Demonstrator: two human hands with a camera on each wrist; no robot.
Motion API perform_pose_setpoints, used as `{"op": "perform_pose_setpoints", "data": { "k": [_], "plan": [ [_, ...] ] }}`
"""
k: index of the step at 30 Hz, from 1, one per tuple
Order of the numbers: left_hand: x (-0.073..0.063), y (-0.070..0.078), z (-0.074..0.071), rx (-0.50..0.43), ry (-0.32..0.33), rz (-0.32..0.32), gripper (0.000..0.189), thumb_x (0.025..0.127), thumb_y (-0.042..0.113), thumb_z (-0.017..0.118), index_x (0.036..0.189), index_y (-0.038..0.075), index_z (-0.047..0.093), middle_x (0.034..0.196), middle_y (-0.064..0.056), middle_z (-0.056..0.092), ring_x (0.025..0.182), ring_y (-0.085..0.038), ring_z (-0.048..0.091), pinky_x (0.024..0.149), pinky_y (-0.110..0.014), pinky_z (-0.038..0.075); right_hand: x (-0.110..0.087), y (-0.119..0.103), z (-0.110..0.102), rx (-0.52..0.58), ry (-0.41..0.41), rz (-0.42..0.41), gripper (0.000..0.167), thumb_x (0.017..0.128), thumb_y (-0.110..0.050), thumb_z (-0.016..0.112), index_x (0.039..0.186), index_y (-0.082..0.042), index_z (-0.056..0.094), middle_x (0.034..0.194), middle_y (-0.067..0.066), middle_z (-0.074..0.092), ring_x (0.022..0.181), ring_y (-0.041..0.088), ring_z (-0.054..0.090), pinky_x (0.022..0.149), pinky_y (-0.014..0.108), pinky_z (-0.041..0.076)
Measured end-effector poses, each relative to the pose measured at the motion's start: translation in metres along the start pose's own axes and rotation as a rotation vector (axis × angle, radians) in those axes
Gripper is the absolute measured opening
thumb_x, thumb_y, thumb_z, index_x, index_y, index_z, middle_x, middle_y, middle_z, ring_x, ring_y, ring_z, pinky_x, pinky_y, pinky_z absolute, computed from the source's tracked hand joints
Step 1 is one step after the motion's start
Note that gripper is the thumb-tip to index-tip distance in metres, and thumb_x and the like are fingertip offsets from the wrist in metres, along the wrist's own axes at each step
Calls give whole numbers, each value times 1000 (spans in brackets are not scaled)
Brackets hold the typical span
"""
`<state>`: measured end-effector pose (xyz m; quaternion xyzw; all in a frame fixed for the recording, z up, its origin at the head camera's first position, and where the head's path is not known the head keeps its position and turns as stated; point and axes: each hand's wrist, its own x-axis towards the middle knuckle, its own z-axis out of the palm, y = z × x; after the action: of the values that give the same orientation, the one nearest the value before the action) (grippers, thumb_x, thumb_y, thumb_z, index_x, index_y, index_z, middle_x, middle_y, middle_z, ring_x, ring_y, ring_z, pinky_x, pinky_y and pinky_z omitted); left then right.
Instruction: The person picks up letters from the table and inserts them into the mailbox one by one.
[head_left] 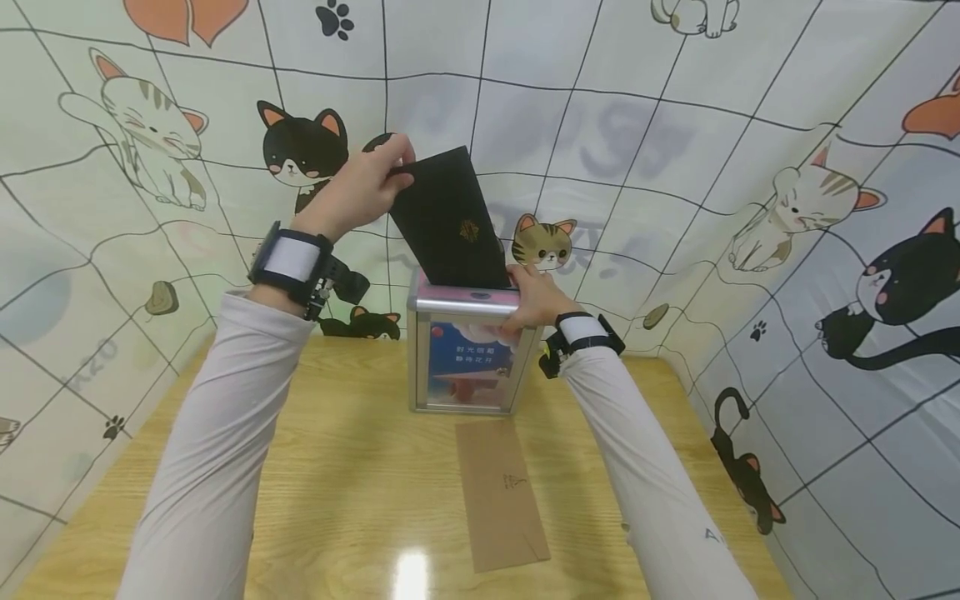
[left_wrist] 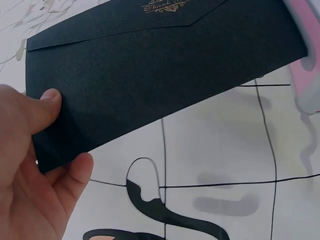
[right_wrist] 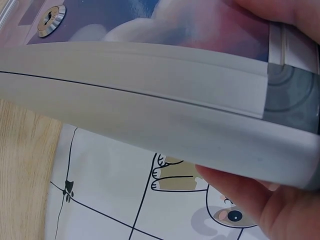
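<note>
A black envelope [head_left: 442, 217] with a gold emblem stands tilted at the top of a metal-framed box [head_left: 417, 367]. Its lower edge meets the slot area in the pink top, and that edge's exact depth is hidden. My left hand [head_left: 367, 187] pinches the envelope's upper corner, thumb on the flap side in the left wrist view, where gold lettering [left_wrist: 165, 6] shows. At the box's upper right corner, my right hand [head_left: 536, 298] grips the frame, its thumb and fingers on either side. A round keyhole lock [right_wrist: 51, 21] shows on the box's printed panel in the right wrist view.
On the wooden table [head_left: 337, 475], a brown envelope [head_left: 498, 492] lies flat in front of the box. Behind and on both sides hangs a white cloth [head_left: 600, 150] printed with cats and grid lines, close behind the box.
</note>
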<state>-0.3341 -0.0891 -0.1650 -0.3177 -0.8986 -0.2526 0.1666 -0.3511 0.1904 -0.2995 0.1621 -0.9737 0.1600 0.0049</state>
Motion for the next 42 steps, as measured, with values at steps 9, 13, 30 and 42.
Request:
{"op": "perform_pose_setpoints", "data": {
  "k": [9,13,30,42],
  "plan": [
    [9,-1,25,9,-57,98,10,96,11,41,104,6,40,86,-14,53,72,-26,48,65,-33,37,3,3,3,1,-5,1,109,46,-36,82,138,-13,29,127,11,39,107,31,37,89,44,39],
    [12,1,38,47,-78,146,7,95,9,43,100,4,42,83,-14,56,70,-25,49,63,-33,39,4,3,3,2,1,-7,108,46,-36,82,138,-12,30,129,11,39,107,30,37,90,43,39],
    [19,-3,103,237,-211,191,13,90,9,53,102,12,48,84,-9,61,69,-22,54,61,-31,44,3,2,2,26,-15,23,97,48,-34,81,130,-12,36,126,13,39,107,34,36,88,48,40],
    [10,-11,111,252,-459,-78,113,62,71,62,145,33,-5,148,-17,-20,132,-42,-18,103,-65,3,3,4,1,5,-15,5,106,48,-36,80,138,-14,29,126,11,39,105,31,36,85,44,42]
  ]
}}
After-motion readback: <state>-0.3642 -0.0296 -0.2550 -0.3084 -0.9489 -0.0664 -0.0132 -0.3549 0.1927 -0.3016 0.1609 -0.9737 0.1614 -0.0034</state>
